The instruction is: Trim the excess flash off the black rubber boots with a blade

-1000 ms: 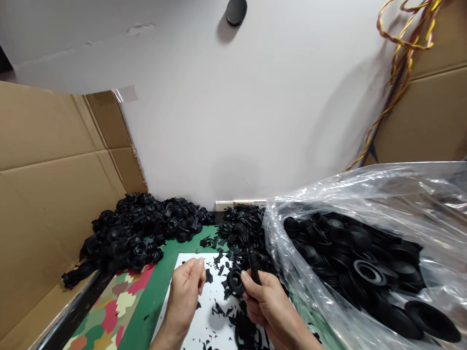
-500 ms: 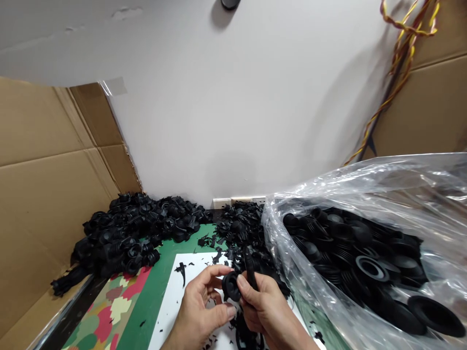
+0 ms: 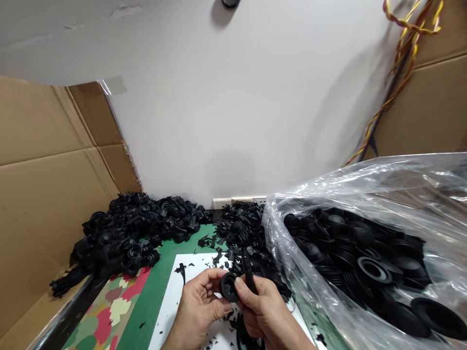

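Blk round rubber part betw. hands, just L of R thumb; R hand clamped on it + blk pen-like tool, tool's long axis pointing fwd; L hand curled by rim, can't tell if gripping.

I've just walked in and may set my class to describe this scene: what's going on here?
A person's right hand holds a small round black part and a dark stick-like tool. The left hand is at the part's left side; whether it grips is hard to tell. Below, black scraps lie on a white sheet. A black heap sits to the left; a clear plastic bag of black parts lies to the right.
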`<state>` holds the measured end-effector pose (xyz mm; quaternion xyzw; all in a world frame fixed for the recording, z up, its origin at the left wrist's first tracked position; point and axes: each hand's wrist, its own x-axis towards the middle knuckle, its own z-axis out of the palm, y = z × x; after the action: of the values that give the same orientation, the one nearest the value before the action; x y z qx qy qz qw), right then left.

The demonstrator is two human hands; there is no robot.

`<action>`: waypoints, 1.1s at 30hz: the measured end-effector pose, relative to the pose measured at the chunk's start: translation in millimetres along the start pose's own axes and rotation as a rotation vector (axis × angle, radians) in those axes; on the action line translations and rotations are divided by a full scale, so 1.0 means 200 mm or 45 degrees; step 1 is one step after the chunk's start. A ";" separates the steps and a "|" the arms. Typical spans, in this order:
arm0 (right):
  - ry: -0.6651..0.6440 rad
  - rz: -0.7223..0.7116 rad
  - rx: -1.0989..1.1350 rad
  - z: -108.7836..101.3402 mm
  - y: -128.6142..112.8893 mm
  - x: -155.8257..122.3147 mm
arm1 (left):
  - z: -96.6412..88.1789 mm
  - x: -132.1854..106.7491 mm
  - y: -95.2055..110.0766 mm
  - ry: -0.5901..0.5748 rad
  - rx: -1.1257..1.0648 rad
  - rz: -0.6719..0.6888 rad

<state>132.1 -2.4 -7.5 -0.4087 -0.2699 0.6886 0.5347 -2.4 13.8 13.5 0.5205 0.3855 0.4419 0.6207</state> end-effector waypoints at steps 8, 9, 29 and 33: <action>0.184 -0.193 -0.372 -0.09 0.00 0.01 | 0.00 -0.03 0.02 0.294 0.603 0.178; 0.175 -0.207 -0.387 -0.09 0.00 0.00 | 0.00 -0.04 0.02 0.287 0.692 0.190; 0.029 0.072 -0.115 -0.03 -0.02 -0.03 | 0.02 -0.05 0.02 0.073 0.689 0.166; -0.032 0.043 -0.113 -0.02 -0.03 -0.04 | 0.02 -0.04 0.02 0.098 0.661 0.232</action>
<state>139.4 -8.6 -2.9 -0.4278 -0.2998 0.6899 0.5011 -2.1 4.5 18.0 0.6775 0.4607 0.4018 0.4091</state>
